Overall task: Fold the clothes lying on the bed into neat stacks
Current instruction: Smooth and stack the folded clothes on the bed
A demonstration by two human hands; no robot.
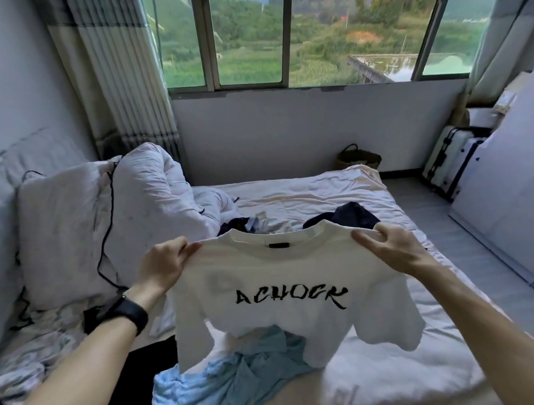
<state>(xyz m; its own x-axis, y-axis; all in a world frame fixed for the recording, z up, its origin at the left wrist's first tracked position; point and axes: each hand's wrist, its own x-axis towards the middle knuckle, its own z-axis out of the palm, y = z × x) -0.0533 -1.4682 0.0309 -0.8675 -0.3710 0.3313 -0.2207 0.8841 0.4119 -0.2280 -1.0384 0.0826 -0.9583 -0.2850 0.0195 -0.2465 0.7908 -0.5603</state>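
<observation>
A white T-shirt [289, 271] with black lettering hangs spread in the air above the bed [335, 194]. My left hand [165, 263] pinches its left shoulder, and my right hand [388, 249] grips its right shoulder. Under the shirt a light blue garment [235, 376] lies crumpled on the bed's near side. Beyond the collar lie a dark navy garment [354, 214] and a small heap of dark and pale clothes [248, 224]. The shirt hides part of that pile.
A bunched white duvet [150, 188] and pillow [61, 233] fill the bed's left side, with a black cable [107, 226] across them. A woven basket [359, 159] and a white suitcase [452, 165] stand on the floor to the right, beside a white cabinet [508, 200].
</observation>
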